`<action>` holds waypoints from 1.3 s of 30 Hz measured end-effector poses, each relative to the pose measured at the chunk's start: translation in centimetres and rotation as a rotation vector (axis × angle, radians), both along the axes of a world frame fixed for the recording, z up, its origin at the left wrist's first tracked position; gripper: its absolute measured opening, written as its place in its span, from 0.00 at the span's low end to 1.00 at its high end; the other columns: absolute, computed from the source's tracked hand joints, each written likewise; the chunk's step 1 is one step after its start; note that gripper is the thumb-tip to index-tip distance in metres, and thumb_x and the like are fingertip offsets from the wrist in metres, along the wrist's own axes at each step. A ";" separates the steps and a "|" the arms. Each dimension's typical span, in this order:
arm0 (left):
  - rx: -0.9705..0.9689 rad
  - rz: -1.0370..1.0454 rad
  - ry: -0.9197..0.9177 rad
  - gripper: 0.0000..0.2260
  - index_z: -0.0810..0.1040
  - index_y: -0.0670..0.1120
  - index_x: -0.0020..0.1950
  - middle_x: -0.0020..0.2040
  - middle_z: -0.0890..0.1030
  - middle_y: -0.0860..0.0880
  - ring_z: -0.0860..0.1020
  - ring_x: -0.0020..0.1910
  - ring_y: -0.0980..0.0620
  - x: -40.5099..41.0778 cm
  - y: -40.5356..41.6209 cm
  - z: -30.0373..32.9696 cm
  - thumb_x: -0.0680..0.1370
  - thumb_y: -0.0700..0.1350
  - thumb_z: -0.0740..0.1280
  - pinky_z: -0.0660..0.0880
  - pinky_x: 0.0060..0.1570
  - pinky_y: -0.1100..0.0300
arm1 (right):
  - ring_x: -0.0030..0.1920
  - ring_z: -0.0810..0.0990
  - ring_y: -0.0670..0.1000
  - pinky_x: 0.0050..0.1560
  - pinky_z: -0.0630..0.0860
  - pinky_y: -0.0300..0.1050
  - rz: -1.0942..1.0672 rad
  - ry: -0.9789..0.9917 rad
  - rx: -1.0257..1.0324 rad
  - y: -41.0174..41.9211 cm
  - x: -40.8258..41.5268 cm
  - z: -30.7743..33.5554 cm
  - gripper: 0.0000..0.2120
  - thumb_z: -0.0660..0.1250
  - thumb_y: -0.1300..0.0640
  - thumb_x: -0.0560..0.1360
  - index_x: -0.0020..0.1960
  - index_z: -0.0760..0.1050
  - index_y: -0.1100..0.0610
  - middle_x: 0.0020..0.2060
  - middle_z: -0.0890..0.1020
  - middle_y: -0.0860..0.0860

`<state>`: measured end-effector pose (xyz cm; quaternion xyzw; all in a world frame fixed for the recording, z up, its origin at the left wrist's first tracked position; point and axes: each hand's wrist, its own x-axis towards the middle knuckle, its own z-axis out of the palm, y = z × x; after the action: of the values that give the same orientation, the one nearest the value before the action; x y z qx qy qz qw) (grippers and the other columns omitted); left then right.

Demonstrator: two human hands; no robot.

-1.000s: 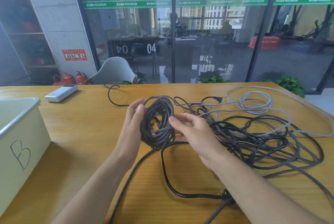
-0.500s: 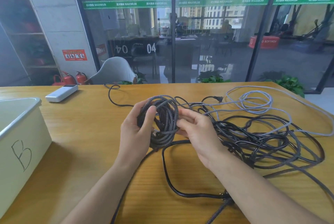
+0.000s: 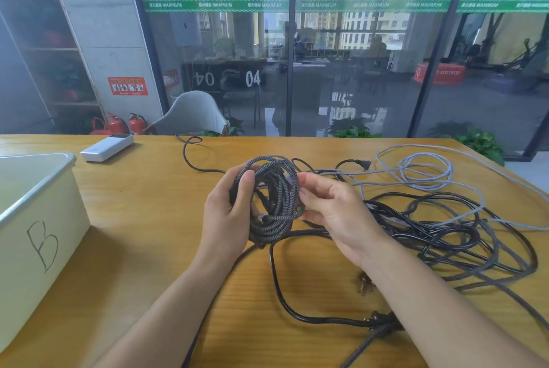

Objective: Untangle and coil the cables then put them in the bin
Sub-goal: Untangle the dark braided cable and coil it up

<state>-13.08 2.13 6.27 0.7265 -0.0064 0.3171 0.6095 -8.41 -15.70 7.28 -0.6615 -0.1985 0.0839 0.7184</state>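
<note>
Near the tabletop's left edge the bin (image 3: 38, 219), marked B, is cut off by the frame. The left hand (image 3: 228, 216) has shifted its thumb over the coil (image 3: 271, 204); the right hand (image 3: 335, 213) still pinches its other side. Loose cables (image 3: 439, 228) sprawl toward the right edge, their ends hard to trace.
</note>
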 end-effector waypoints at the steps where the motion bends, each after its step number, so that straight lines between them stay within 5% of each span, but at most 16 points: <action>1: -0.005 -0.011 0.014 0.10 0.82 0.57 0.57 0.32 0.78 0.46 0.77 0.31 0.49 0.0 0.0 0.0 0.86 0.53 0.61 0.75 0.33 0.54 | 0.53 0.85 0.51 0.51 0.82 0.46 0.016 -0.022 -0.010 0.0 0.0 -0.1 0.13 0.63 0.65 0.84 0.65 0.81 0.57 0.56 0.87 0.53; 5: -0.010 -0.006 0.024 0.11 0.82 0.56 0.55 0.35 0.78 0.46 0.78 0.32 0.47 -0.2 0.1 0.1 0.86 0.55 0.60 0.75 0.35 0.51 | 0.57 0.84 0.54 0.58 0.81 0.54 0.085 -0.034 0.013 -0.1 0.0 0.1 0.15 0.63 0.65 0.84 0.68 0.80 0.59 0.59 0.86 0.55; 10: 0.095 0.053 0.043 0.10 0.82 0.55 0.53 0.34 0.78 0.54 0.79 0.34 0.45 0.1 0.2 -0.3 0.85 0.55 0.62 0.74 0.35 0.54 | 0.60 0.85 0.52 0.63 0.80 0.50 0.001 0.011 0.052 0.0 -0.1 0.0 0.17 0.61 0.69 0.84 0.68 0.80 0.57 0.58 0.87 0.52; 13: 0.146 0.091 0.039 0.09 0.81 0.57 0.53 0.34 0.79 0.56 0.80 0.36 0.45 0.3 0.7 -0.5 0.85 0.56 0.62 0.77 0.38 0.48 | 0.59 0.85 0.56 0.66 0.78 0.54 -0.055 -0.003 0.057 0.5 -0.4 0.1 0.15 0.67 0.61 0.83 0.68 0.78 0.50 0.55 0.88 0.53; 16: 0.181 0.088 0.026 0.10 0.81 0.56 0.54 0.38 0.81 0.53 0.80 0.38 0.44 0.3 0.7 -0.6 0.86 0.57 0.62 0.79 0.42 0.43 | 0.55 0.85 0.52 0.63 0.79 0.53 -0.145 -0.273 -0.118 0.8 -0.9 -0.3 0.24 0.78 0.58 0.75 0.66 0.74 0.44 0.52 0.87 0.49; 19: 0.245 0.108 0.018 0.13 0.81 0.57 0.55 0.39 0.81 0.52 0.80 0.39 0.45 0.5 0.8 -0.8 0.85 0.61 0.60 0.78 0.42 0.42 | 0.53 0.85 0.53 0.62 0.79 0.57 -0.131 -0.434 -0.155 1.1 -0.9 -0.4 0.28 0.77 0.64 0.74 0.67 0.73 0.43 0.50 0.86 0.50; 26: 0.245 0.126 -0.003 0.11 0.81 0.60 0.55 0.38 0.80 0.53 0.80 0.39 0.47 0.5 0.6 -0.8 0.85 0.60 0.60 0.78 0.41 0.44 | 0.53 0.81 0.49 0.58 0.78 0.53 -0.210 -0.635 -0.335 1.0 -1.4 0.2 0.21 0.72 0.64 0.78 0.62 0.77 0.40 0.51 0.83 0.42; 32: 0.220 0.108 0.046 0.11 0.82 0.59 0.53 0.35 0.80 0.54 0.80 0.36 0.47 0.4 0.4 -0.8 0.85 0.58 0.61 0.78 0.39 0.45 | 0.51 0.81 0.45 0.56 0.79 0.45 -0.241 -0.610 -0.383 0.9 -1.3 0.3 0.19 0.73 0.62 0.78 0.61 0.80 0.40 0.49 0.84 0.39; 39: 0.226 0.093 0.076 0.11 0.83 0.59 0.54 0.33 0.78 0.59 0.78 0.35 0.52 0.6 0.5 -1.4 0.84 0.59 0.61 0.71 0.37 0.56 | 0.55 0.81 0.47 0.59 0.79 0.51 -0.239 -0.604 -0.361 0.9 -0.8 -0.4 0.14 0.77 0.61 0.75 0.52 0.80 0.43 0.51 0.81 0.40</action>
<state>-12.45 2.63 4.90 0.8017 0.0146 0.3143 0.5082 -9.18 -14.80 6.87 -0.7908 -0.3050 -0.1658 0.5040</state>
